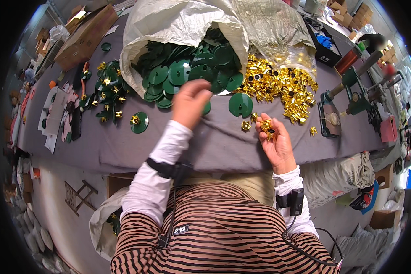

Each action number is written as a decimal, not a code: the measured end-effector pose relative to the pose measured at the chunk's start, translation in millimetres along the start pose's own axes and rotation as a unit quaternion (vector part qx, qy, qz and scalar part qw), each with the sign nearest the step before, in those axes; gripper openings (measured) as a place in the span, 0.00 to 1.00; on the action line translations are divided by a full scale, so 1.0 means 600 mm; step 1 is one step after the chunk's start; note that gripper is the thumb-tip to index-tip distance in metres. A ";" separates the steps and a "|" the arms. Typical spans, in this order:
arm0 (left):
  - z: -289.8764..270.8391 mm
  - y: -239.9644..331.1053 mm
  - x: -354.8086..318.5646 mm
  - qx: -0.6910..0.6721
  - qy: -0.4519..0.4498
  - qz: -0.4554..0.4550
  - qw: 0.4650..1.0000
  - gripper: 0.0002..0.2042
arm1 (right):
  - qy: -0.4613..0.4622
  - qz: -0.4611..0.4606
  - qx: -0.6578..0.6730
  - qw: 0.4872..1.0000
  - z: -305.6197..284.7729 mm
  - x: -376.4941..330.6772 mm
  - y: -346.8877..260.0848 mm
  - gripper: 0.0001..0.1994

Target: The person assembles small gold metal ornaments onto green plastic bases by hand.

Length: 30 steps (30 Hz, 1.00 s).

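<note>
My left hand (191,104), smeared by motion, is over the front of a heap of round green plastic discs (159,75) that spill from a white woven sack (137,27). Whether its fingers hold anything I cannot tell. Palm up, my right hand (278,147) cradles a few small shiny gold pronged pieces (268,132) in half-curled fingers. Between my hands one green disc (240,105) lies flat on the cloth, and a loose gold pronged piece (246,125) is just in front of it. Another disc is partly hidden behind my left hand.
A large gold heap (287,91) spreads from a clear bag at the right. Joined green-and-gold pieces (109,82) are piled at the left, with one disc bearing a gold piece (139,122) nearer. A green hand press (351,91) stands far right. Grey cloth (223,150) covers the table.
</note>
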<state>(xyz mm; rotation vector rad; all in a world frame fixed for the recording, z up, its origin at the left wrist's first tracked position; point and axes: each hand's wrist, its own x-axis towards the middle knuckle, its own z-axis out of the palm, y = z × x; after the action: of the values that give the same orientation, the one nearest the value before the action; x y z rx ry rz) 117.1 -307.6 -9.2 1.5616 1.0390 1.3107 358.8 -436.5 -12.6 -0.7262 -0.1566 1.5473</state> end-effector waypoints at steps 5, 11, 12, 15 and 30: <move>0.125 -0.058 -0.002 0.355 -0.075 0.097 0.927 0.22 | -0.012 -0.029 -0.068 0.997 -0.013 0.004 0.003 0.14; 0.092 -0.027 -0.006 0.184 -0.117 -0.134 0.967 0.18 | 0.002 -0.068 -0.121 0.990 -0.009 0.008 0.013 0.11; 0.085 -0.022 -0.018 0.018 -0.107 -0.198 0.974 0.12 | 0.000 -0.064 -0.121 0.991 -0.007 0.011 0.018 0.11; 0.072 0.009 -0.052 -0.156 -0.075 -0.219 0.960 0.13 | -0.031 -0.124 -0.200 0.971 0.007 0.019 0.040 0.08; 0.058 0.062 -0.113 -0.022 -0.146 -0.103 0.984 0.08 | -0.089 -0.346 -0.505 0.786 0.043 -0.004 0.049 0.07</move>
<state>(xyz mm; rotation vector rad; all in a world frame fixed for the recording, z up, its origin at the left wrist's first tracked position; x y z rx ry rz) 146.8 -386.3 1.0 1.5147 0.9508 0.9264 320.3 -434.3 -6.4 -1.1605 -1.3263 0.7086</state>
